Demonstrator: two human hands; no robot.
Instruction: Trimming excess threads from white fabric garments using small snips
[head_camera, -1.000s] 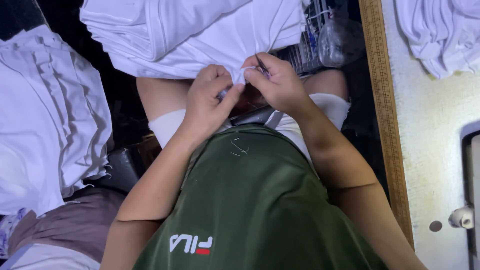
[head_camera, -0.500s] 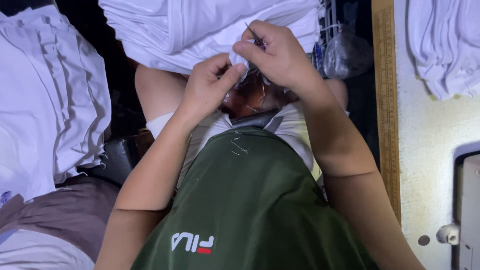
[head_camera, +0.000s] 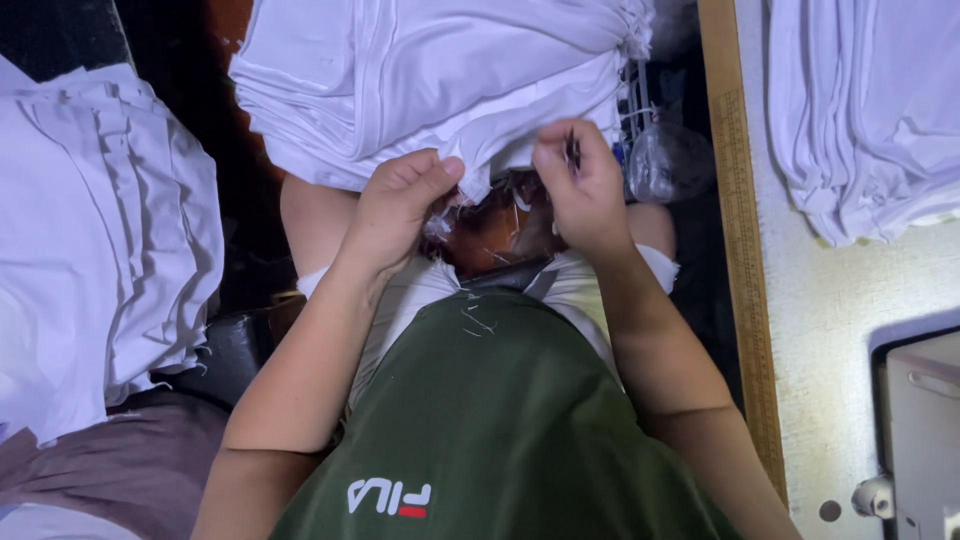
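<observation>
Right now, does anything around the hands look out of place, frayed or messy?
Mostly tidy. Loose white thread scraps lie scattered on the dark green shirt, and the edge of the folded white fabric stack looks frayed where the left hand pinches it. The right hand holds a small dark tool.

clear plastic bag (head_camera: 668, 160) | crumpled | right of hands, beside table edge

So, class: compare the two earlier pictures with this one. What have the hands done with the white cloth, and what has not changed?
The right hand, with a small dark tool pinched in its fingers, has drawn away to the right, so the hands now sit apart instead of together. The left hand still pinches the edge of the white cloth on the lap. The folded white stacks at the sides and the wooden table edge are unchanged.
</observation>
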